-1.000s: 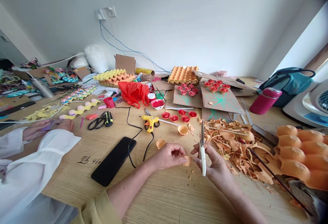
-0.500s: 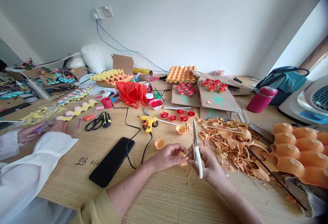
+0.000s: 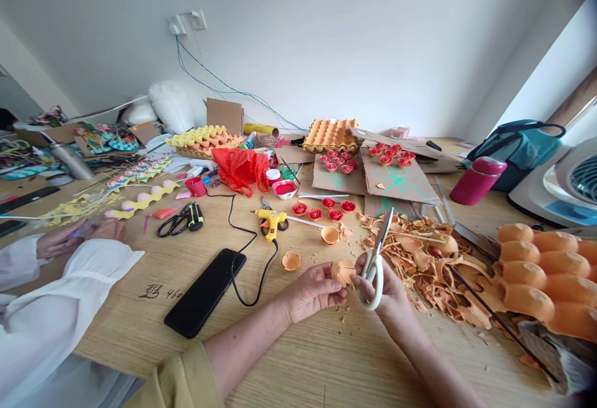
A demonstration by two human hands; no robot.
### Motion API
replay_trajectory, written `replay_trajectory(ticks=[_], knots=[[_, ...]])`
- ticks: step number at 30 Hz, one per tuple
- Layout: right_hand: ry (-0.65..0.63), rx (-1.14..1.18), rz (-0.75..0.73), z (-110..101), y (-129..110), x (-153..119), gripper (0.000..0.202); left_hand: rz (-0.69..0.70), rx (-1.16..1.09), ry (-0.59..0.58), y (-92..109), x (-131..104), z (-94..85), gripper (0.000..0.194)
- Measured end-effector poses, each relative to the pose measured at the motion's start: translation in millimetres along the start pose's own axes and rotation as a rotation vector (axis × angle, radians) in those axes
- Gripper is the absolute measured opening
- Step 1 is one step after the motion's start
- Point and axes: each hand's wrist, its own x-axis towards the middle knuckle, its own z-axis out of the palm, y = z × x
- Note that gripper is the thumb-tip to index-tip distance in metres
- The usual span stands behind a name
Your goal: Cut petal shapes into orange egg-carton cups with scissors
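Note:
My left hand (image 3: 314, 293) pinches a small orange egg-carton cup (image 3: 344, 272), its rounded side up with slits in it. White-handled scissors (image 3: 374, 271) rest in my right hand (image 3: 385, 296), blades pointing up and away from the cup; the thumb of that hand is at the cup's right edge. Beyond my left hand lie a petal-edged orange cup (image 3: 291, 261) and another orange cup (image 3: 329, 236). Small orange crumbs are scattered on the wood below the cup. To the right of the scissors spreads a heap of orange scraps (image 3: 429, 265).
A black phone (image 3: 205, 293), yellow glue gun (image 3: 270, 221) with its cord, and black scissors (image 3: 172, 224) lie left. Red paper roses (image 3: 314, 213) sit behind. An orange egg tray (image 3: 541, 265) stands right. Another person's white sleeves (image 3: 69, 296) and hands are at far left.
The cup has been raised and turned so its rounded side shows. My right hand has tilted the scissors to the right, and my left fingers have spread around the cup.

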Motion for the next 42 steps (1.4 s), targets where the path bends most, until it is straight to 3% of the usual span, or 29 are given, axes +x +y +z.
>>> replay_trajectory(ticks=[7, 14, 18, 21, 24, 29, 32, 36, 42], knots=[[0.058, -0.175, -0.143, -2, 11, -3, 0.028, 0.03, -0.169, 0.107, -12, 9, 14.1, 0.043], [0.1, -0.226, -0.158, -6, -3, -1, 0.029, 0.132, -0.239, 0.179, -5, 20, 17.2, 0.032], [-0.133, -0.09, 0.028, -7, -9, -1, 0.044, 0.232, -0.294, 0.232, 4, 25, 9.3, 0.029], [-0.279, 0.114, 0.189, -4, -6, -4, 0.051, 0.259, -0.295, 0.181, 11, 24, 5.2, 0.031], [-0.341, 0.196, 0.249, 1, -2, -9, 0.052, 0.271, -0.311, 0.106, 15, 20, 5.1, 0.031], [-0.348, 0.2, 0.214, 1, -5, -9, 0.052, 0.215, -0.299, 0.053, 12, 17, 6.8, 0.033], [-0.287, 0.047, 0.147, -3, -8, -5, 0.05, 0.218, -0.276, 0.101, 8, 17, 5.9, 0.031], [-0.222, -0.332, 0.027, -7, -10, -2, 0.048, 0.253, -0.284, 0.21, 6, 18, 3.8, 0.028], [-0.214, -0.649, -0.036, -8, -10, -4, 0.034, 0.252, -0.294, 0.206, 7, 18, 4.8, 0.032]])
